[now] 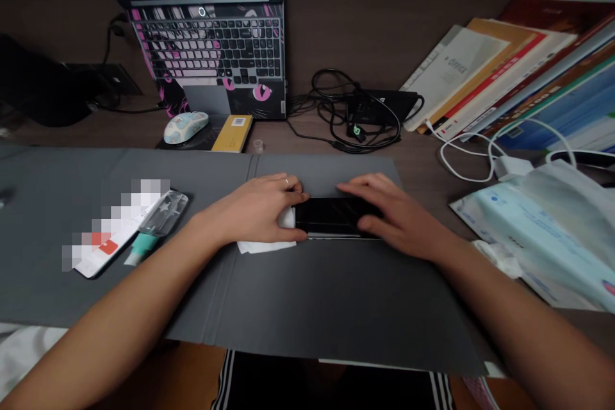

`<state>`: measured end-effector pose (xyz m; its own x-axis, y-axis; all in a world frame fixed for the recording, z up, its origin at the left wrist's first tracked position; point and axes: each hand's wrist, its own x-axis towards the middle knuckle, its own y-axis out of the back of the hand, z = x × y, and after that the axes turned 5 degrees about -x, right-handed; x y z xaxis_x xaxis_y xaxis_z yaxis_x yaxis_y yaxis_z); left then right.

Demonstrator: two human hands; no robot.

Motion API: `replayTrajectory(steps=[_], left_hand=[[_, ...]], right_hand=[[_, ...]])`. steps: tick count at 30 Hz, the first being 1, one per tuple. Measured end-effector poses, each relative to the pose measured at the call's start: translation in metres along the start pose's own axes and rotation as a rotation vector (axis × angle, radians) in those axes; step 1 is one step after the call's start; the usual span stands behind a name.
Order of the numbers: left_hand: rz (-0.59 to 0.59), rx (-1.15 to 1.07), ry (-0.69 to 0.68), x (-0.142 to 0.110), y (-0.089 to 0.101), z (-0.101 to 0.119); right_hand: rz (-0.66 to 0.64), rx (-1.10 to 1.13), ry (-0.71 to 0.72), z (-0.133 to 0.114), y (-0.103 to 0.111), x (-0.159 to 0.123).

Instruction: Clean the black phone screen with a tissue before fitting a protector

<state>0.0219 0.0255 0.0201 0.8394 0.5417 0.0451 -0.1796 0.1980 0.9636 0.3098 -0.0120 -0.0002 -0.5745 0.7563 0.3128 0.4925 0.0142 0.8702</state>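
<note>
A black smartphone (pixel 331 216) lies lengthwise on the grey desk mat (pixel 336 301), its dark glossy face up. My left hand (pixel 262 208), with a ring on one finger, grips the phone's left end, thumb at the near edge and index finger at the far edge. Partly under that palm is a white tissue (pixel 267 247). Over the phone's right end is my right hand (pixel 401 214), fingers stretched apart. Its thumb rests at the phone's face and its index finger reaches past the far edge. The right end of the phone is hidden.
Left on the mat lie a clear bottle with a green cap (pixel 163 214) and a partly blurred white item (pixel 108 246). Behind are a laptop (pixel 216 51), a mouse (pixel 186 127), a yellow box (pixel 232 134) and black cables (pixel 355 109). Books (pixel 509 77) and a wipes pack (pixel 538 224) stand right.
</note>
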Motion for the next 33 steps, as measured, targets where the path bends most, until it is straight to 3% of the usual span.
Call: replayTrajectory(steps=[3, 6, 10, 18, 28, 33], left_hand=[[-0.004, -0.004, -0.002, 0.0, 0.0, 0.0], [-0.007, -0.01, 0.0, -0.001, 0.0, 0.0], [-0.013, -0.018, 0.007, 0.0, 0.0, 0.001], [-0.009, -0.042, -0.005, 0.0, 0.0, 0.0], [-0.035, -0.027, 0.005, 0.0, 0.002, 0.001], [-0.027, -0.036, 0.003, 0.0, 0.0, 0.001]], right_hand=[[0.18, 0.082, -0.091, 0.007, 0.008, 0.0], [0.258, 0.099, -0.166, 0.012, 0.01, -0.001], [0.221, 0.08, -0.163, 0.01, 0.008, 0.0], [0.028, -0.067, -0.186, 0.002, 0.01, 0.004], [0.001, -0.061, -0.192, 0.002, 0.009, 0.004], [-0.009, -0.069, -0.029, -0.003, 0.003, 0.004]])
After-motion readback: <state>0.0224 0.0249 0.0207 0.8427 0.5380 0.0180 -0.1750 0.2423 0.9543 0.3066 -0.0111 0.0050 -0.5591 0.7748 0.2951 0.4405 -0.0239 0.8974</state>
